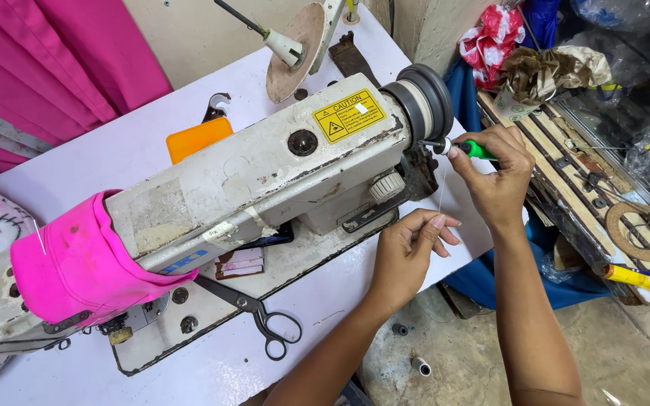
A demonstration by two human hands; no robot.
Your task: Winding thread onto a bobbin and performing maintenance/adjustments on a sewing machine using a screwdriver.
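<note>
Gripping a green-handled screwdriver (477, 149) against the handwheel (420, 100) at upper right, the right hand (499, 173) is closed around it, while the left hand (408, 252), half-curled below, pinches a thin thread (441, 188); a slipping tip could probably jab those fingers.

A small green-handled screwdriver (477, 149) lies level at the right end of the worn cream sewing machine (265, 173), its tip toward the grey handwheel (421, 98), while a thin pale thread (441, 186) hangs taut and nearly upright just beneath it, near the worktop's right edge.
</note>
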